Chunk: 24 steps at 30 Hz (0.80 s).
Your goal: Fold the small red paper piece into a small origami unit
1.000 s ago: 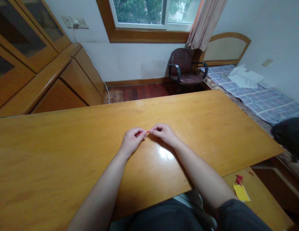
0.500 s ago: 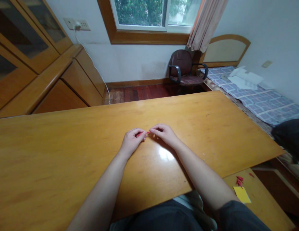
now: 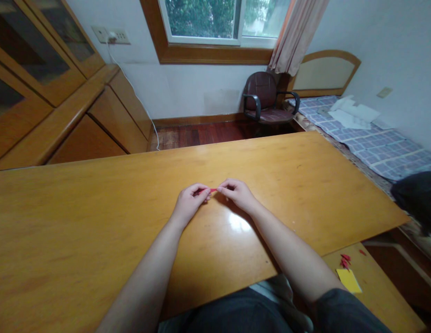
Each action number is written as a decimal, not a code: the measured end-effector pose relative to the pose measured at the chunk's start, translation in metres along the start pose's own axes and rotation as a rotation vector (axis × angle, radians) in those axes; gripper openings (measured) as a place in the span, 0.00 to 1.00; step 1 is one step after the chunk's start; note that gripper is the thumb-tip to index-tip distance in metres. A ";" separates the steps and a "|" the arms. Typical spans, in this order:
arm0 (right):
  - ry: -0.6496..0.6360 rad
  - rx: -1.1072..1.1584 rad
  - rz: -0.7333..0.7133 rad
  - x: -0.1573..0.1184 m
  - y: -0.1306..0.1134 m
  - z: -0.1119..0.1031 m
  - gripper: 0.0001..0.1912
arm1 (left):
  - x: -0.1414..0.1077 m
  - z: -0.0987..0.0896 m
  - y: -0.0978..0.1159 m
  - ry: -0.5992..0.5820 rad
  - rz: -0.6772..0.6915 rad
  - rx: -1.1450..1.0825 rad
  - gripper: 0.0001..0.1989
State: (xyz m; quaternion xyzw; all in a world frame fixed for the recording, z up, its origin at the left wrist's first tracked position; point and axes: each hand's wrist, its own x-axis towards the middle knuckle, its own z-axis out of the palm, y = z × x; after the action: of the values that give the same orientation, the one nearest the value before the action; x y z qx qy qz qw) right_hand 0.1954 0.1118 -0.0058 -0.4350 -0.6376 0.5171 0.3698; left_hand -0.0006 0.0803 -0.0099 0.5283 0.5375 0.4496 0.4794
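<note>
Above the middle of the wooden table (image 3: 97, 222), a thin red strip of what looks like folded paper (image 3: 213, 190) spans the small gap between my hands. My left hand (image 3: 192, 198) pinches one end between thumb and fingers. The other end is pinched by the fingertips of my right hand (image 3: 236, 190). Both hands are closed, and my fingers hide most of the strip.
Right of my lap, a lower wooden surface (image 3: 382, 296) holds a yellow square of paper (image 3: 349, 280) and several small red folded pieces (image 3: 345, 261). Beyond the table stand a brown armchair (image 3: 265, 95), a bed (image 3: 371, 143) and a wooden cabinet (image 3: 79, 106).
My fingers have shifted slightly on the red strip, and a flatter, wider part of it shows between the hands. The arms have barely moved.
</note>
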 end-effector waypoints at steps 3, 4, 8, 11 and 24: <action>0.037 0.089 0.044 0.000 0.001 0.001 0.16 | 0.001 -0.001 0.002 0.013 -0.026 -0.096 0.16; 0.049 0.116 0.057 0.000 0.001 0.001 0.17 | 0.001 -0.002 0.002 0.017 -0.028 -0.112 0.16; 0.069 0.174 0.091 0.000 0.000 0.002 0.18 | 0.001 -0.003 0.001 0.052 -0.031 -0.136 0.17; 0.079 0.188 0.099 0.000 -0.001 0.003 0.18 | 0.002 -0.003 -0.001 0.081 -0.031 -0.144 0.17; 0.125 0.200 0.096 0.000 -0.005 0.002 0.18 | 0.003 -0.003 -0.001 0.120 -0.014 -0.203 0.18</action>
State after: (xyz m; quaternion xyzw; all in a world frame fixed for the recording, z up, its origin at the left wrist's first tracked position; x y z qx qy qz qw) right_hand 0.1929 0.1112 -0.0012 -0.4575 -0.5369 0.5671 0.4253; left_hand -0.0031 0.0834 -0.0102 0.4453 0.5207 0.5291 0.5006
